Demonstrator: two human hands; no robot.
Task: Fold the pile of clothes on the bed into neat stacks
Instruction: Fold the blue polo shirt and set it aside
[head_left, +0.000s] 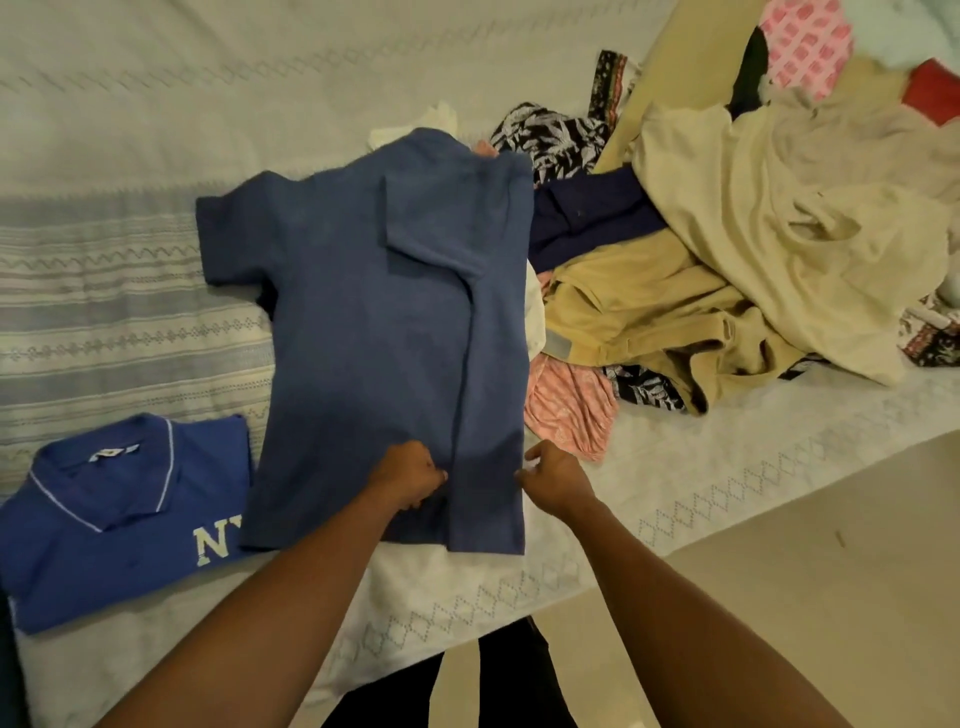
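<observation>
We log the T-shirt (374, 312) on the bed (156, 104); folded polo shirt (119, 519) left of it; clothes pile (727, 234) right, partly underneath.

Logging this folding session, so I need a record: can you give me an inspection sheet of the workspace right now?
Surface: bed with pale patterned cover.
Job's things: blue T-shirt flat, right side folded in; folded blue polo at left; unfolded pile at right.
Clutter: nothing seen.
Grippers: left hand pinches the T-shirt's hem; right hand at its right edge, grip unclear.
Cables: nothing seen.
Surroundings: beige floor at lower right.
</observation>
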